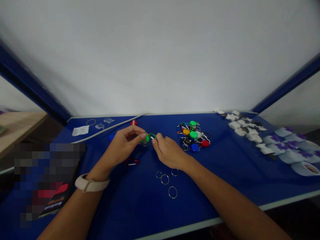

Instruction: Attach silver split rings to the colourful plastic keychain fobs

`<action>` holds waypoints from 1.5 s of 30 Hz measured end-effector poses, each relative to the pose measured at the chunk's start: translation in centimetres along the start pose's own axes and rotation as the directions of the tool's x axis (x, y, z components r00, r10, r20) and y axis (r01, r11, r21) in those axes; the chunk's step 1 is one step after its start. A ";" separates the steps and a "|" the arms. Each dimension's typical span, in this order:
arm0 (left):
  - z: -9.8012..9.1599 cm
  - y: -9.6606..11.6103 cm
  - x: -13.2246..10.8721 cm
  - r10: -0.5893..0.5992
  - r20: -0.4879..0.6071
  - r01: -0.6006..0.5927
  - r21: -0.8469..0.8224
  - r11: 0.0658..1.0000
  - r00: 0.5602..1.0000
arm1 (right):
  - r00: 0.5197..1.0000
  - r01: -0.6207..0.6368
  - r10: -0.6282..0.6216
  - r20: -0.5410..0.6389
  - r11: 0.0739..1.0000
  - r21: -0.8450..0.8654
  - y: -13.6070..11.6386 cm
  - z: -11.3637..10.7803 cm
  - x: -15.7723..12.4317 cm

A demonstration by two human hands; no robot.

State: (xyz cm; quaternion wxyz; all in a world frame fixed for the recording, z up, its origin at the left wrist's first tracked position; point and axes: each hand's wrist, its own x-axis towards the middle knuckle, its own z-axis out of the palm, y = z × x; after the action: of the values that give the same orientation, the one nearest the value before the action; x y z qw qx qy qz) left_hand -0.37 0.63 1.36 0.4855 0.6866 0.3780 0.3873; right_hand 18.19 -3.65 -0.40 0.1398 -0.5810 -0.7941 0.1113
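My left hand [126, 141] pinches a round green badge reel [145, 138] between thumb and fingers, above the middle of the blue table. Close beside it, my right hand [166, 149] grips a green carabiner [153, 136] by its outer end. The two green pieces meet between my fingertips; how they join is too small to tell. Below my left hand lies a red carabiner [132, 162]. Behind that hand sit a red reel [134, 122] and a partly covered blue reel [111, 136]. Several metal split rings [165, 179] lie nearer the table's front edge.
A pile of coloured reels with carabiners [193, 135] lies right of my hands. Farther right are white-wrapped pieces [246, 128] and white rolls with purple marks [287, 146]. A pale cable [110, 128] crosses the back left, near clear plastic scraps [100, 126] and a white packet [80, 130].
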 end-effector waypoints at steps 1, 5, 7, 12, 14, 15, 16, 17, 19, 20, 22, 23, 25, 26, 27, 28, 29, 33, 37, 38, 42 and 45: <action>0.0 0.1 0.0 0.004 -0.009 -0.004 -0.004 1.000 1.000 | 1.000 -0.005 0.005 0.001 1.000 -0.002 0.0 0.0 0.0; 0.2 0.3 -0.1 0.024 -0.025 -0.025 -0.014 1.000 0.999 | 1.000 -0.001 0.001 0.024 1.000 -0.010 -0.4 0.1 0.0; 0.4 0.3 -0.1 0.032 -0.025 -0.033 -0.029 0.999 0.999 | 0.999 0.002 -0.002 0.034 1.000 -0.007 -0.5 0.2 0.0; 0.9 0.2 -0.1 0.041 -0.067 -0.044 -0.049 0.998 0.997 | 0.998 0.022 -0.023 0.050 0.999 0.026 -0.8 0.2 -0.2; 1.0 0.0 0.0 0.046 -0.096 -0.050 -0.037 0.998 0.994 | 0.998 0.031 -0.032 0.060 0.999 0.028 -1.0 0.2 -0.3; 1.1 -0.1 0.0 0.049 -0.110 -0.052 -0.026 0.998 0.993 | 0.997 0.034 -0.036 0.065 0.999 0.029 -1.1 0.1 -0.3; 1.1 -0.2 0.0 0.052 -0.123 -0.054 -0.013 0.998 0.991 | 0.997 0.037 -0.039 0.070 0.999 0.030 -1.2 0.1 -0.4; 1.0 -0.2 0.0 0.055 -0.134 -0.056 -0.003 0.998 0.989 | 0.996 0.040 -0.042 0.075 0.999 0.031 -1.2 0.0 -0.4; 0.9 -0.3 0.1 0.061 -0.151 -0.059 0.016 0.998 0.987 | 0.996 0.041 -0.043 0.083 0.999 0.034 -1.3 -0.1 -0.4; 0.8 -0.3 0.1 0.064 -0.159 -0.061 0.023 0.998 0.985 | 0.996 0.033 -0.037 0.084 0.999 0.038 -1.2 -0.2 -0.4; 0.7 -0.3 0.1 0.069 -0.174 -0.064 0.037 0.997 0.982 | 0.997 0.008 -0.013 0.081 0.998 0.063 -1.0 -0.3 -0.4; 0.6 -0.2 0.0 0.073 -0.182 -0.066 0.041 0.997 0.981 | 0.997 -0.008 0.002 0.078 0.996 0.084 -0.8 -0.3 -0.3; 0.5 -0.1 0.0 0.077 -0.195 -0.071 0.039 0.997 0.978 | 0.997 -0.032 0.022 0.074 0.989 0.142 -0.5 -0.3 -0.2; 0.5 0.0 0.0 0.081 -0.199 -0.075 0.037 0.996 0.977 | 0.997 -0.037 0.025 0.073 0.984 0.173 -0.3 -0.3 -0.2; 0.5 0.0 0.0 0.088 -0.203 -0.082 0.037 0.996 0.975 | 0.997 -0.040 0.026 0.073 0.979 0.199 -0.2 -0.3 -0.2; 0.5 0.1 0.0 0.094 -0.203 -0.088 0.040 0.995 0.975 | 0.997 -0.043 0.028 0.072 0.975 0.216 -0.1 -0.3 -0.2; 0.5 0.1 0.0 0.100 -0.200 -0.092 0.046 0.995 0.975 | 0.997 -0.045 0.029 0.072 0.973 0.226 0.0 -0.3 -0.2; 0.6 0.1 -0.1 0.117 -0.174 -0.108 0.063 0.992 0.978 | 0.997 -0.052 0.037 0.074 0.975 0.217 -0.1 -0.3 -0.2; 0.6 -0.1 -0.1 0.142 -0.175 -0.127 0.094 0.987 0.974 | 0.995 -0.057 0.040 0.087 0.977 0.205 -0.3 -0.4 -0.1; 0.6 -0.2 -0.1 0.149 -0.181 -0.130 0.115 0.985 0.972 | 0.995 -0.062 0.044 0.091 0.976 0.207 -0.2 -0.4 -0.1; 0.4 -0.6 0.1 0.167 -0.251 -0.130 0.157 0.979 0.953 | 0.992 -0.103 0.084 0.089 0.968 0.230 -0.1 -0.4 -0.1; 0.3 -0.6 0.2 0.164 -0.323 -0.135 0.109 0.985 0.932 | 0.996 -0.067 0.051 0.068 0.960 0.273 0.0 -0.3 -0.1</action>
State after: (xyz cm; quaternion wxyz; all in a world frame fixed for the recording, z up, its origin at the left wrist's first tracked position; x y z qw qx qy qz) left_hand -0.09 0.86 0.76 0.3548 0.6585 0.4167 0.5165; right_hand 18.33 -3.76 -0.18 0.1919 -0.5757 -0.7570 0.2421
